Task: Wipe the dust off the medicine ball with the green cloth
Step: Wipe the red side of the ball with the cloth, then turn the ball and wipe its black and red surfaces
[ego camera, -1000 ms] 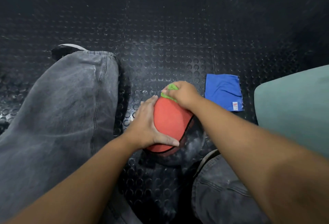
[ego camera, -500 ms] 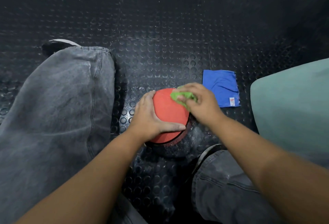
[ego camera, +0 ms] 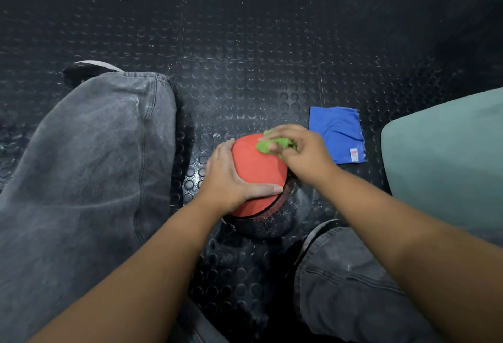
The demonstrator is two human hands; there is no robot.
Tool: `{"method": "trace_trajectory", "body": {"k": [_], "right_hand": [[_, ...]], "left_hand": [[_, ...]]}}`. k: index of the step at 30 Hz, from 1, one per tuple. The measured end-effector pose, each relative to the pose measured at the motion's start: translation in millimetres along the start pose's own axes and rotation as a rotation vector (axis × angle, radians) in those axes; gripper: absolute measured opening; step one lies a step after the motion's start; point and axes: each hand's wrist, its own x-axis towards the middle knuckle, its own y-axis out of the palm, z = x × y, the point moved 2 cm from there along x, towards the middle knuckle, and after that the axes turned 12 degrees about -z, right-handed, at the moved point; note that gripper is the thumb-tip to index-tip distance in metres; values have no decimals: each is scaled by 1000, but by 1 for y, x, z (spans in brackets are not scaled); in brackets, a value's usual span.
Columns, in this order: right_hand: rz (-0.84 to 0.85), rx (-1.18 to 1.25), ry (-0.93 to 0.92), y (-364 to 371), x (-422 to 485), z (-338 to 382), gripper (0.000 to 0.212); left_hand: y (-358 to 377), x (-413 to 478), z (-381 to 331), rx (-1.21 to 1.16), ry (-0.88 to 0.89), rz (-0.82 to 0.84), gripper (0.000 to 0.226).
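Observation:
A red and black medicine ball (ego camera: 254, 168) sits on the studded black floor between my legs. Its red panel faces up and its lower black part looks dusty. My left hand (ego camera: 228, 179) grips the ball's left side, thumb laid across the red panel. My right hand (ego camera: 302, 152) holds a bunched green cloth (ego camera: 272, 145) and presses it on the upper right of the red panel. Most of the cloth is hidden under my fingers.
A folded blue cloth (ego camera: 337, 134) lies on the floor just right of the ball. A teal cushioned seat (ego camera: 446, 157) fills the right edge. My grey-jeaned left leg (ego camera: 89, 168) and right knee (ego camera: 353, 282) flank the ball, and a shoe tip (ego camera: 89, 66) shows at upper left.
My right hand has carried the green cloth from the ball's far top edge down onto the upper right of the red panel. My left hand has kept its hold.

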Motion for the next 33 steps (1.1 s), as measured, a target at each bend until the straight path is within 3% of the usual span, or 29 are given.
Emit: {"method": "trace_trajectory", "body": {"k": [3,5,7,10,13,15,17,19,22,25,28,30,33], "right_hand": [[-79,-100,251,4,28,-19,12],[-20,-249,326,1,38,-24,15],[-67,-238,352,-9,39,-19,20],[-256,33,394,-38,28,5,18],[-278,419,493,-64,2,33,17],[-265,606,532,-79,-18,50,19],[-230,753,584,-92,-36,65,29],[-118,898,636,-97,-49,77,45],[-10,977,708,-96,-57,87,56],[-45,875,676,-97,-57,93,49],[-206,499,494,-112,-55,96,31],[-306,202,311,-125,-52,99,35],[-390,100,197,-136,-51,105,33]], "left_hand": [[1,-2,-1,9,-1,-12,151],[0,-4,-1,8,4,-11,151],[0,-6,-3,10,-15,6,153],[-3,-11,-12,35,-21,39,163],[-7,-19,-28,120,48,57,165],[-15,-27,-49,46,114,9,153],[-24,-36,-71,-148,160,-44,126],[-30,-43,-87,-381,202,13,106],[-26,-58,-101,-454,321,150,97],[-16,-70,-106,-639,257,67,65],[-17,-74,-107,-783,57,-67,10],[-20,-74,-105,-854,-71,-110,29],[-24,-76,-109,-757,-64,-120,30]]}}
